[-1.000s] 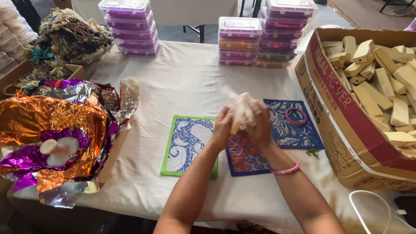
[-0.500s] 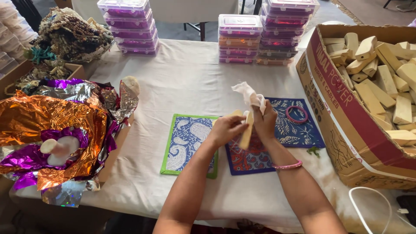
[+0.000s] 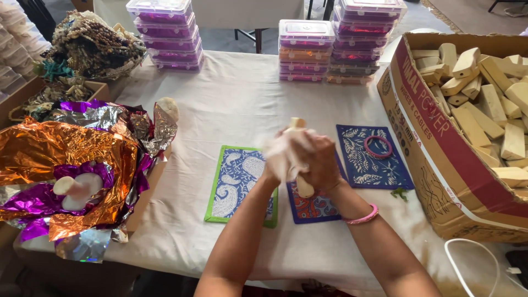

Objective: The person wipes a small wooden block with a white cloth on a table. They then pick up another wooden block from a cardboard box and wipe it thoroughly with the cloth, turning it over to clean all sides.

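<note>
craft workshop | stacked bead boxes | carton of wood blocks | foil sheets

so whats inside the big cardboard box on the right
The cardboard box holds a loose heap of pale wooden blocks, long and short, lying at all angles. Only the top layer shows; whatever lies beneath the pile, and the box's floor, is covered.

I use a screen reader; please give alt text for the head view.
Both hands, left hand and right hand, grip a wooden stick with pale cloth over patterned mats on a cloth-covered table; a cardboard box of wooden blocks stands right.
</note>
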